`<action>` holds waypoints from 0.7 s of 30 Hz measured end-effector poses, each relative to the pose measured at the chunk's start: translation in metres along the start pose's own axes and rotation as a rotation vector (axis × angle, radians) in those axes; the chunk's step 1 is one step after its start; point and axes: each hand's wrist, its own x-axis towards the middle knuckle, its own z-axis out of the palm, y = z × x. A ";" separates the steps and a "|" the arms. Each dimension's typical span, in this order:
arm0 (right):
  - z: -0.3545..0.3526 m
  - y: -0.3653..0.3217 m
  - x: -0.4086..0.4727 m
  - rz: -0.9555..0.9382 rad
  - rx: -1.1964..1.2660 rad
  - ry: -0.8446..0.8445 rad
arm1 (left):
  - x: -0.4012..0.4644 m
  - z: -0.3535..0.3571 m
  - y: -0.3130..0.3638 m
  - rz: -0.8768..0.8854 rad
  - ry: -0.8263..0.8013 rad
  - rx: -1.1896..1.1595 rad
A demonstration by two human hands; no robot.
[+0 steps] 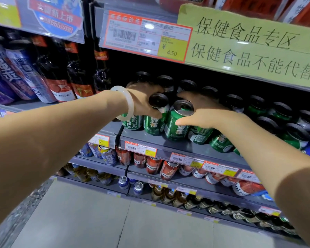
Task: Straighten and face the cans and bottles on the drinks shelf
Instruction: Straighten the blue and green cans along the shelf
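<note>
Cans [272, 111] beside right hand [202, 111]

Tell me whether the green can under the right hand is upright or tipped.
Tipped. The green can leans, its top tilted toward the camera, while the right hand grips it by the side.

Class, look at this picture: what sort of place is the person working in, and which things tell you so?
Most likely a supermarket or shop drinks aisle. Tiered grey shelves carry rows of green beer cans, and barcoded price tags, one reading 4.50, line the shelf edges. A green handwritten sign hangs above.
</note>
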 end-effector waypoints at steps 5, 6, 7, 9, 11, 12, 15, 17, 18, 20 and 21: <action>0.001 -0.006 -0.001 0.029 -0.038 0.042 | -0.004 -0.005 0.001 -0.004 -0.049 -0.006; 0.002 -0.005 -0.001 0.031 -0.037 0.036 | -0.005 -0.006 0.000 0.000 -0.043 -0.011; 0.003 -0.004 -0.001 0.031 -0.036 0.025 | -0.007 -0.007 -0.001 -0.001 -0.028 -0.021; 0.001 0.000 -0.004 0.030 0.002 0.021 | -0.010 -0.013 -0.005 -0.032 -0.001 -0.037; -0.004 0.006 -0.008 0.061 0.083 0.044 | -0.012 -0.018 -0.011 -0.068 -0.005 -0.005; -0.007 0.011 -0.010 0.083 0.115 0.069 | -0.013 -0.018 -0.012 -0.068 -0.012 0.020; -0.016 0.028 -0.014 0.139 0.189 0.179 | -0.013 -0.013 -0.008 0.006 0.063 0.039; -0.022 0.041 -0.018 0.150 0.191 0.198 | -0.011 -0.007 0.001 0.057 0.135 0.030; -0.026 0.046 -0.021 0.147 0.172 0.155 | -0.009 -0.003 0.008 0.075 0.147 0.027; -0.029 0.054 -0.029 0.129 0.116 -0.011 | -0.005 0.005 0.027 0.128 0.117 0.009; -0.028 0.056 -0.032 0.136 0.095 -0.076 | -0.001 0.009 0.036 0.156 0.092 0.007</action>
